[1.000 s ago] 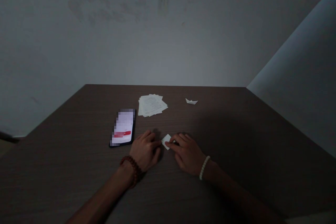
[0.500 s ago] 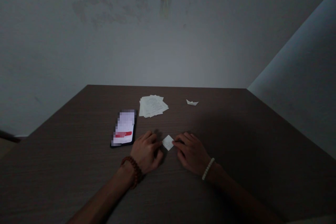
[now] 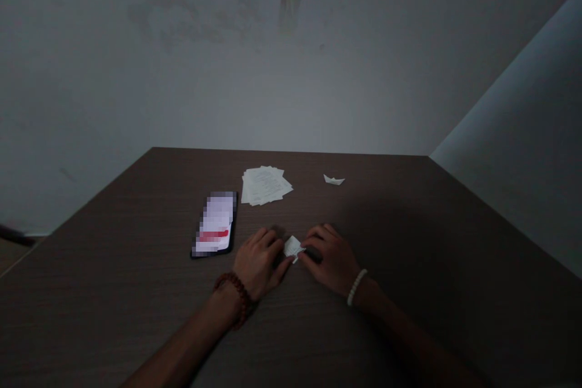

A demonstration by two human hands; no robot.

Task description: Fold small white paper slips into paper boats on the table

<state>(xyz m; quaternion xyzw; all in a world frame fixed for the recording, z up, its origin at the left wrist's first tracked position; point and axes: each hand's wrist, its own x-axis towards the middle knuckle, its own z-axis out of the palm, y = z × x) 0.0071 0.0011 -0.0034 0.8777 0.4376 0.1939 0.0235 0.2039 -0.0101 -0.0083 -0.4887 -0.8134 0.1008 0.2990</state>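
A small folded piece of white paper [image 3: 293,245] with faint print lies on the brown table, between my two hands. Its lower edge is lifted near my fingertips. My left hand [image 3: 260,259], with a brown beaded bracelet at the wrist, holds the paper's left side, thumb at the lower edge and fingers curled. From the right, my right hand [image 3: 331,259], wearing a pale beaded bracelet, pinches the lower right corner between thumb and forefinger. My fingers cover part of the paper's edges.
A phone [image 3: 215,224] with a lit, blurred screen lies left of my left hand. Beyond my hands are a loose stack of printed paper sheets [image 3: 265,185] and a small folded paper boat [image 3: 334,180]. The table [image 3: 386,163] meets a stained wall behind.
The paper lay as a flat diamond; now its lower part is lifted and bent. My left thumb has moved in to the paper, and my right thumb has come to its corner.
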